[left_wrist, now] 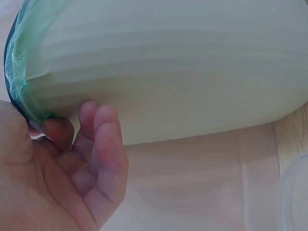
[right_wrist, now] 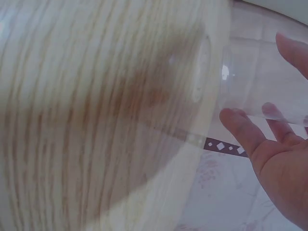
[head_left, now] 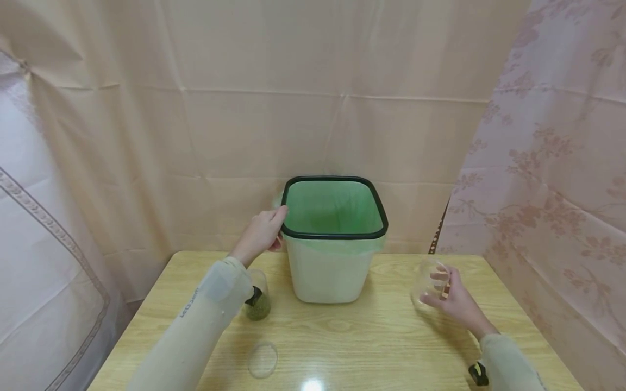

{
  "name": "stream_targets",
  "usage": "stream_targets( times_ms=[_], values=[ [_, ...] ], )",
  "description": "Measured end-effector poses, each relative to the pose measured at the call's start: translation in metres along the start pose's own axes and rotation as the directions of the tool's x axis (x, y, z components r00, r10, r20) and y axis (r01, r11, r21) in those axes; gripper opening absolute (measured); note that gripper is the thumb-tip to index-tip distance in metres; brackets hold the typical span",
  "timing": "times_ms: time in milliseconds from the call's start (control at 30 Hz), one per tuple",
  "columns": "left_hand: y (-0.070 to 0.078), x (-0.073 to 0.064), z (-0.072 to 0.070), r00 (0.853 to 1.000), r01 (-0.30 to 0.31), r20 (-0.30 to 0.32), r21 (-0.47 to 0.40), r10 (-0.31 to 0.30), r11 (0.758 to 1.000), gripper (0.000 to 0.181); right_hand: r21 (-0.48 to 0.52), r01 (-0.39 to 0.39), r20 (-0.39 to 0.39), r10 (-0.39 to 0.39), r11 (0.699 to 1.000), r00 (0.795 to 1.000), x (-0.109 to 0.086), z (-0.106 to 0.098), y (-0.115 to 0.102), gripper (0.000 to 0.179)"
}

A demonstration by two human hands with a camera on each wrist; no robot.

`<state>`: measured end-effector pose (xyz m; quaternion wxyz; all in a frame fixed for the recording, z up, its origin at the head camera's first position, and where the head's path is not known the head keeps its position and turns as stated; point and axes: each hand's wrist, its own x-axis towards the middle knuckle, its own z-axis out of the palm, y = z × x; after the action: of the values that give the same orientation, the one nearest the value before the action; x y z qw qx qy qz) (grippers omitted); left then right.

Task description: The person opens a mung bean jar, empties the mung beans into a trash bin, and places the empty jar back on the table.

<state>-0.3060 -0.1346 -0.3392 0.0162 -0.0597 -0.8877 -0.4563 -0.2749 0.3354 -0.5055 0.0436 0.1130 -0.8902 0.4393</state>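
Note:
A white trash bin [head_left: 329, 274] with a black rim and a green bag [head_left: 332, 203] lining it stands upright on the table. My left hand [head_left: 261, 232] pinches the left side of its rim, thumb on top; in the left wrist view the index finger [left_wrist: 58, 131] tucks under the folded bag edge. To the right, my right hand [head_left: 457, 304] holds a clear, see-through jar [head_left: 424, 277], fingers and thumb round its side. In the right wrist view this jar [right_wrist: 250, 82] looks empty, and its far side blurs into the background.
Beside my left forearm stands another clear jar [head_left: 259, 308] with dark green contents, partly behind the sleeve. A round clear lid [head_left: 262, 360] lies near the front of the wooden table [head_left: 337, 336]. Curtains hang behind the table and at both sides.

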Motion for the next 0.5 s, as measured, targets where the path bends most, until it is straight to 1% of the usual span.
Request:
stream_targets(
  times_ms=[133,500],
  values=[
    [0.0012,0.0001,-0.0002,1.000,-0.001,-0.002,-0.002,0.001,1.000,0.061,-0.031,0.007,-0.003,-0.007,1.000,1.000,0.0004,-0.0006,0.0038,0.101],
    [-0.0001,0.0002,0.0005,1.000,0.004,0.002,-0.018,-0.004,1.000,0.059,-0.016,-0.004,0.004,0.004,1.000,1.000,-0.0012,0.0016,0.0091,0.097]
  ],
)
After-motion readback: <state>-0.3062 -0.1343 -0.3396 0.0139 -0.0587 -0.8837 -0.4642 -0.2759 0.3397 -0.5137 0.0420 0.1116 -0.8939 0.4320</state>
